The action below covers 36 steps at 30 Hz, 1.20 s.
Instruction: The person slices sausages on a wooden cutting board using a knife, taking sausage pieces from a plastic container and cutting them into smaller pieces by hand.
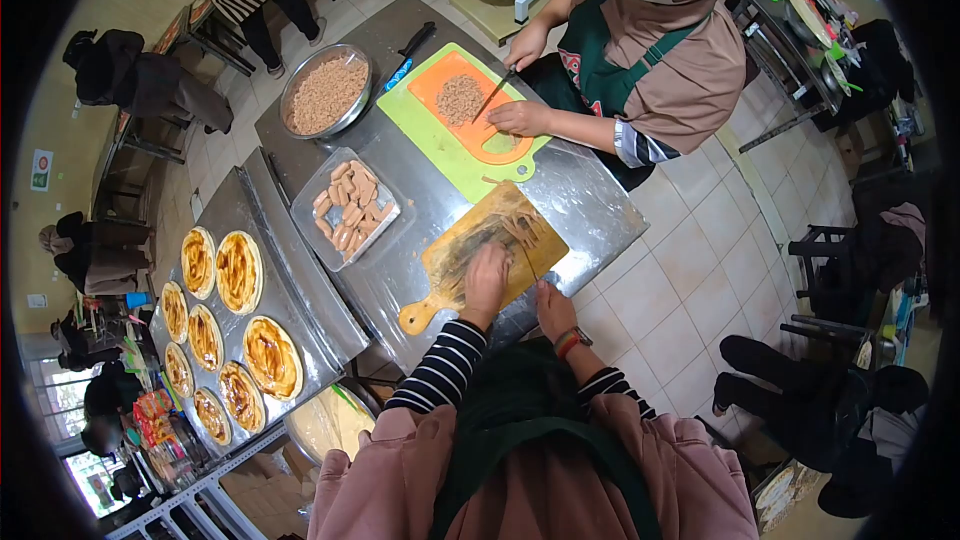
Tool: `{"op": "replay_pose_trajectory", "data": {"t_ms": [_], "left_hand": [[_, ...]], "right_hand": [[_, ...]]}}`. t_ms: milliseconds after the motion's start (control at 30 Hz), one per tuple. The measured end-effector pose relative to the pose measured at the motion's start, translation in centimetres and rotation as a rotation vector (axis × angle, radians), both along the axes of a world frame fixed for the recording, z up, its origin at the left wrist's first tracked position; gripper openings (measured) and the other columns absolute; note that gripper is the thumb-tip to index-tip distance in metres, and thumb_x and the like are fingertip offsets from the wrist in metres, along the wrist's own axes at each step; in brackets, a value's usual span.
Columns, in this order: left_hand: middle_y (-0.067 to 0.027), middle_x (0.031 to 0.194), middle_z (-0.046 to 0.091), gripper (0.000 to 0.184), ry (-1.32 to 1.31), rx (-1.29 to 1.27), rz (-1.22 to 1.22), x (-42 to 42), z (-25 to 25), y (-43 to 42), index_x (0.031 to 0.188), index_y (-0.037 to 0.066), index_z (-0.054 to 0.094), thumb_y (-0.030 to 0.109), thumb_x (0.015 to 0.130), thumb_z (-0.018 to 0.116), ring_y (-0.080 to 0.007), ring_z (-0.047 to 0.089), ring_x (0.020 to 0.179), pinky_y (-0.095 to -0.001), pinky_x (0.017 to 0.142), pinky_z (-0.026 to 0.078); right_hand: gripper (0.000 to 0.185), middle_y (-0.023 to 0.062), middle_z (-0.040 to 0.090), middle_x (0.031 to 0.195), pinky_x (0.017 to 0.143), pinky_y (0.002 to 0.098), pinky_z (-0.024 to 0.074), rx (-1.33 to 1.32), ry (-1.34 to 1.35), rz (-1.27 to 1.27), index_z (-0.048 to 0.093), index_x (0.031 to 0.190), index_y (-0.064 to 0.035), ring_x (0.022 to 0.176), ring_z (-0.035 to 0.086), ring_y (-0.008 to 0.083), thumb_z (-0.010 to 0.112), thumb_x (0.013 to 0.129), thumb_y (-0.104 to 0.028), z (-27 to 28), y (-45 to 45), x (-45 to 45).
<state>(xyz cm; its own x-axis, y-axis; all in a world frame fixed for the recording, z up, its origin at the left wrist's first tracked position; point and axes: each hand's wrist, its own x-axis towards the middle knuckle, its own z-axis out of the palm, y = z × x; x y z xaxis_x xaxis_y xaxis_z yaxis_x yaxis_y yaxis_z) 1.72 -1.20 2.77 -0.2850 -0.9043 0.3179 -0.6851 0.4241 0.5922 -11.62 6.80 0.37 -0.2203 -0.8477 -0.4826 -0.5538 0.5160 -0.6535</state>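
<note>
A wooden cutting board (pixel 440 265) with a round handle lies at the table's near side. My left hand (pixel 487 277) rests on it, fingers bent down over the wood; what they hold, if anything, is hidden. My right hand (pixel 556 310) is closed round a knife's handle at the board's right edge. The thin knife blade (pixel 530 262) reaches over the board towards thin brown strips (pixel 520 227) at its far end. Left of the board, a clear plastic tub (pixel 326 246) holds several short sausage pieces (pixel 352 202).
Across the table a co-worker (pixel 640 70) cuts on an orange board (pixel 425 85) over a green one (pixel 400 105). A metal bowl of chopped food (pixel 327 90) and a black-handled knife (pixel 417 38) lie beyond. Several round pastries (pixel 239 272) fill a metal tray at the left.
</note>
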Motion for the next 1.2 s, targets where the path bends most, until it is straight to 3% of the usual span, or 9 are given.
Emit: {"op": "replay_pose_trajectory", "data": {"t_ms": [167, 267, 333, 367, 433, 567, 633, 733, 1200], "left_hand": [[-0.0138, 0.092, 0.05, 0.017, 0.07, 0.126, -0.045, 0.6, -1.6, 3.6, 0.086, 0.001, 0.051, -0.001, 0.07, 0.056, -0.0306, 0.053, 0.086, -0.0357, 0.075, 0.045], [-0.0136, 0.088, 0.053, 0.019, 0.074, 0.066, 0.114, 0.2, -0.9, 4.3, 0.09, 0.001, 0.052, -0.001, 0.072, 0.057, -0.0265, 0.056, 0.08, -0.0331, 0.069, 0.046], [-0.0096, 0.08, 0.057, 0.02, 0.385, 0.451, 0.418, -0.1, -1.6, 4.5, 0.096, 0.0, 0.052, 0.001, 0.077, 0.056, -0.0188, 0.058, 0.069, -0.0278, 0.061, 0.047], [-0.0096, 0.08, 0.057, 0.02, 0.383, 0.452, 0.421, -0.3, -2.0, 4.5, 0.096, 0.0, 0.052, 0.001, 0.077, 0.056, -0.0188, 0.058, 0.069, -0.0278, 0.061, 0.047], [-0.0081, 0.066, 0.057, 0.021, 0.548, 0.699, 0.444, -0.8, -2.2, 3.3, 0.093, 0.0, 0.053, 0.005, 0.075, 0.061, -0.0161, 0.057, 0.06, -0.0274, 0.056, 0.046], [-0.0074, 0.064, 0.057, 0.022, 0.493, 0.692, 0.529, -1.4, -3.2, 2.7, 0.09, 0.0, 0.053, 0.005, 0.072, 0.064, -0.0168, 0.056, 0.058, -0.0279, 0.056, 0.045], [-0.0075, 0.063, 0.058, 0.021, 0.35, 0.526, 0.525, -1.7, -2.6, 2.7, 0.087, 0.0, 0.054, 0.007, 0.071, 0.065, -0.0169, 0.057, 0.057, -0.0287, 0.056, 0.045], [-0.0079, 0.063, 0.059, 0.019, 0.38, 0.483, 0.606, -2.1, -2.6, 2.9, 0.085, 0.0, 0.054, 0.006, 0.071, 0.065, -0.018, 0.058, 0.057, -0.0295, 0.056, 0.046], [-0.0102, 0.064, 0.06, 0.013, 0.332, 0.537, 0.564, -1.9, -1.8, 2.5, 0.081, -0.001, 0.056, 0.006, 0.072, 0.063, -0.019, 0.059, 0.057, -0.0295, 0.054, 0.046]], "right_hand": [[0.053, 0.026, 0.058, 0.079, 0.07, 0.0509, 0.0428, 0.013, 0.089, 0.054, 0.053, 0.09, -0.0008, 0.077, 0.056, 0.0431, 0.023, 0.09, -0.044, 0.6, 0.4, 0.0], [0.052, 0.026, 0.058, 0.078, 0.068, 0.0509, 0.0432, -0.003, 0.092, 0.091, 0.053, 0.088, -0.0002, 0.075, 0.056, 0.0431, 0.025, 0.09, -0.043, -0.2, 0.6, 0.5], [0.05, 0.026, 0.058, 0.077, 0.067, 0.0508, 0.0434, -0.012, 0.075, 0.114, 0.053, 0.087, 0.0, 0.074, 0.056, 0.0431, 0.026, 0.09, -0.042, -0.2, 0.6, 0.8], [0.049, 0.0261, 0.058, 0.076, 0.067, 0.0506, 0.0437, -0.016, 0.071, 0.109, 0.052, 0.087, 0.0001, 0.073, 0.056, 0.0431, 0.027, 0.09, -0.042, -0.3, 0.5, 1.1], [0.047, 0.0262, 0.058, 0.076, 0.066, 0.0505, 0.0439, -0.021, 0.068, 0.107, 0.051, 0.087, 0.0001, 0.073, 0.056, 0.0431, 0.028, 0.09, -0.041, -0.1, 0.3, 1.4], [0.044, 0.0253, 0.058, 0.075, 0.065, 0.0511, 0.044, 0.045, 0.118, 0.164, 0.049, 0.09, -0.0016, 0.072, 0.056, 0.0426, 0.029, 0.09, -0.041, 1.2, 0.2, 1.5], [0.044, 0.0249, 0.059, 0.075, 0.065, 0.0514, 0.044, 0.088, 0.148, 0.181, 0.048, 0.09, -0.002, 0.072, 0.057, 0.0424, 0.028, 0.09, -0.041, 1.4, 0.2, 1.4], [0.044, 0.0243, 0.059, 0.074, 0.064, 0.0518, 0.0439, 0.062, 0.159, 0.165, 0.048, 0.09, -0.0026, 0.072, 0.057, 0.0418, 0.028, 0.09, -0.042, 1.3, 0.2, 1.3], [0.043, 0.0238, 0.059, 0.073, 0.064, 0.0499, 0.0448, -0.016, 0.114, 0.168, 0.051, 0.09, -0.0018, 0.071, 0.057, 0.0407, 0.026, 0.092, -0.037, 0.5, -0.2, 2.3]]}}
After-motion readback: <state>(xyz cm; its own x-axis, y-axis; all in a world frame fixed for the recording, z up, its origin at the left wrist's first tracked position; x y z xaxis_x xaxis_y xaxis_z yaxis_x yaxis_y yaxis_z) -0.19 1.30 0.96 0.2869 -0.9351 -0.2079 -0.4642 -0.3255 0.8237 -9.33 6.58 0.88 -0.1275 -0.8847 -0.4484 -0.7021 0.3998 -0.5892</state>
